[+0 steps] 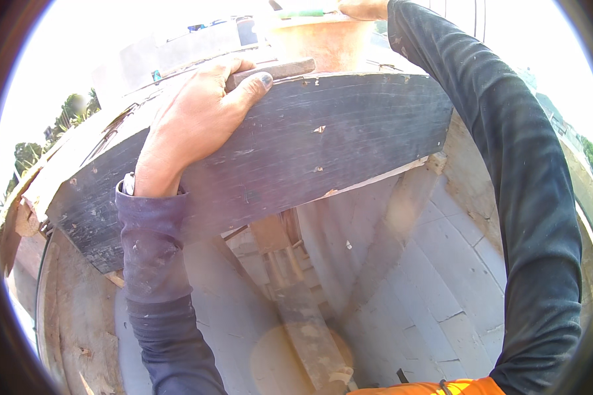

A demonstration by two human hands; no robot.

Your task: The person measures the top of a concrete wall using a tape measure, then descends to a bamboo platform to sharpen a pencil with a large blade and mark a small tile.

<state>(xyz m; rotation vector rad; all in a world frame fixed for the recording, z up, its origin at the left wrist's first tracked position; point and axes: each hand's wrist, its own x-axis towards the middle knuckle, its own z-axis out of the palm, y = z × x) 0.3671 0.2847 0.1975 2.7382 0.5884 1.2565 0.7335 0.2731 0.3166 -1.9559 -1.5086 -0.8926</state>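
My left hand (204, 112) is closed round the end of a flat brown block (280, 70), thumb on the near side. The block lies along the top edge of a dark, scuffed wooden board (323, 131); whether it is brick or wood is unclear. Beyond the board stands a pale orange bucket (323, 43). At its rim, my right hand (364, 8) reaches in at the top edge of the picture, its fingers mostly cut off or lost in glare. Something green (301, 12) shows at the bucket's rim beside that hand.
Below the board opens a deep space with pale block walls (428, 276). A long timber (310, 336) runs down into it. Rough wooden planks (79, 316) stand at the left, and another plank (471, 178) at the right. Trees (26, 155) show far left.
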